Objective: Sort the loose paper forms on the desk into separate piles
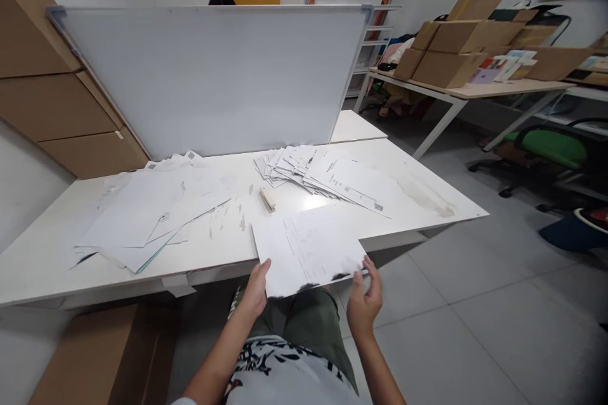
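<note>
A white printed sheet of paper [308,247], with dark smudges along its near edge, is held over the table's front edge above my lap. My left hand [256,291] is closed on its near left corner, thumb on top. At the near right corner, my right hand [365,300] has its thumb and fingers around the paper's edge. Whether other sheets lie beneath is hidden. Just beyond the paper lies a small beige stapler [267,199]. A fanned pile of printed papers [327,171] sits behind it to the right, and another spread of papers [152,202] covers the left side.
A whiteboard [213,76] stands upright across the back of the white table [223,228]. Cardboard boxes [57,101] are stacked at the left, with another box [95,354] on the floor below. More boxes [456,44] stand on a second table at right, near a green chair [546,145].
</note>
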`<action>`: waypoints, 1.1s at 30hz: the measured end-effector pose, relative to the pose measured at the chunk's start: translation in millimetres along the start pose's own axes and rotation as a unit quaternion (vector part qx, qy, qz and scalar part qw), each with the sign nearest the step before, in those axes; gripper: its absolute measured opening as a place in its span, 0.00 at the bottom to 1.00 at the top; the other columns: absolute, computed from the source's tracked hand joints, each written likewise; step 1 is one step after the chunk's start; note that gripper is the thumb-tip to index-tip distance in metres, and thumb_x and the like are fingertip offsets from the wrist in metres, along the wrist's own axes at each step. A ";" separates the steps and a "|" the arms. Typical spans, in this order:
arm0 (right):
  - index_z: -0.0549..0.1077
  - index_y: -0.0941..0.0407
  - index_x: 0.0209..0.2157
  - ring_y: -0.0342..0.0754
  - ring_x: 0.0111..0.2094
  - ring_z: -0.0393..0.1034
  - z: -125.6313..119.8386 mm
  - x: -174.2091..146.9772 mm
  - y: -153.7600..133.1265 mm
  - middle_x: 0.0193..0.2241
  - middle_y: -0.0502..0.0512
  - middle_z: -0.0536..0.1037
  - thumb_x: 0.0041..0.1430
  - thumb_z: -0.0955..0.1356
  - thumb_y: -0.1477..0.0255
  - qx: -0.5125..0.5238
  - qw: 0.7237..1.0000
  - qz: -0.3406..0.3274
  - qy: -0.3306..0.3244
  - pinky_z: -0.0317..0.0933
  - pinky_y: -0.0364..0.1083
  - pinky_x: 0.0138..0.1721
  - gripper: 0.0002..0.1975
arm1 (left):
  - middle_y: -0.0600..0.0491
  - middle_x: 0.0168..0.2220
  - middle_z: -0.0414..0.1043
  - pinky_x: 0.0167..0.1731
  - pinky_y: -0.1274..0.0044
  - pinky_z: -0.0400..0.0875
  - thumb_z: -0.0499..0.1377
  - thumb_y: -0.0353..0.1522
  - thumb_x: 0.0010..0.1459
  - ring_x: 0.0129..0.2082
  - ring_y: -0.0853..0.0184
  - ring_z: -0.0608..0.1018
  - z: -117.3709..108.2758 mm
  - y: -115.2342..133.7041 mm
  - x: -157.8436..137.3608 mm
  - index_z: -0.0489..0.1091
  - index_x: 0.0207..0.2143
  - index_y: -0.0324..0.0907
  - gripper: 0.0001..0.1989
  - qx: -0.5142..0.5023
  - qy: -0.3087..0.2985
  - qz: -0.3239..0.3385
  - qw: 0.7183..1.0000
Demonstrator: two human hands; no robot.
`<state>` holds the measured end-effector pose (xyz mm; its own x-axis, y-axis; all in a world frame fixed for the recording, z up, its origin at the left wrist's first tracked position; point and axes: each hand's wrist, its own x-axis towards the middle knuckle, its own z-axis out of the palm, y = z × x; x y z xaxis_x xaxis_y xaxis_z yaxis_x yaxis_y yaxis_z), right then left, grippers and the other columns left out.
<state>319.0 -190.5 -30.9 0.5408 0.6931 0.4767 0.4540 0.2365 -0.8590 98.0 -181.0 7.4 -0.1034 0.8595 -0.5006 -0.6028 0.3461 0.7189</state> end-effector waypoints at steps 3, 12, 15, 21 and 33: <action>0.65 0.59 0.54 0.56 0.60 0.58 -13.4 6.0 28.1 0.58 0.67 0.64 0.58 0.64 0.58 0.004 0.984 0.167 0.064 0.50 0.57 0.60 0.27 | 0.40 0.40 0.79 0.56 0.66 0.64 0.64 0.31 0.52 0.50 0.54 0.76 9.5 2.3 4.8 0.75 0.39 0.34 0.12 -0.005 -0.002 0.014 1.000; 0.72 0.58 0.32 0.48 0.27 0.73 -2.8 4.3 22.8 0.28 0.57 0.78 0.46 0.72 0.51 0.307 0.842 0.403 -0.184 0.67 0.47 0.33 0.24 | 0.40 0.43 0.77 0.56 0.66 0.65 0.62 0.31 0.55 0.50 0.55 0.76 36.7 16.5 21.7 0.74 0.43 0.32 0.14 -0.005 -0.018 -0.016 1.000; 0.74 0.60 0.32 0.46 0.26 0.71 15.0 -2.8 -3.7 0.28 0.58 0.78 0.47 0.71 0.50 0.362 0.784 0.420 -0.279 0.64 0.45 0.29 0.25 | 0.40 0.43 0.77 0.55 0.65 0.66 0.60 0.32 0.57 0.49 0.55 0.77 46.2 18.3 27.0 0.73 0.45 0.33 0.15 0.003 -0.029 -0.020 0.999; 0.71 0.59 0.23 0.40 0.20 0.64 47.2 -13.0 -38.8 0.21 0.51 0.74 0.44 0.74 0.54 0.378 0.773 0.407 -0.306 0.59 0.42 0.25 0.21 | 0.39 0.41 0.78 0.51 0.65 0.69 0.60 0.35 0.58 0.47 0.54 0.78 56.8 17.7 32.2 0.73 0.42 0.31 0.15 0.027 -0.098 -0.026 0.994; 0.68 0.57 0.18 0.41 0.17 0.61 59.2 -18.5 -38.5 0.16 0.50 0.71 0.41 0.74 0.52 0.316 0.822 0.388 -0.271 0.54 0.42 0.22 0.23 | 0.44 0.27 0.77 0.35 0.72 0.74 0.64 0.40 0.52 0.34 0.59 0.81 29.0 13.7 39.4 0.73 0.32 0.35 0.15 0.113 -0.069 0.002 0.991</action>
<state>249.6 -172.2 -17.7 0.0202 0.9635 -0.2670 -0.4303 -0.2327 -0.8722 108.6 -131.5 11.4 0.0141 0.8989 -0.4380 -0.4084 0.4050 0.8180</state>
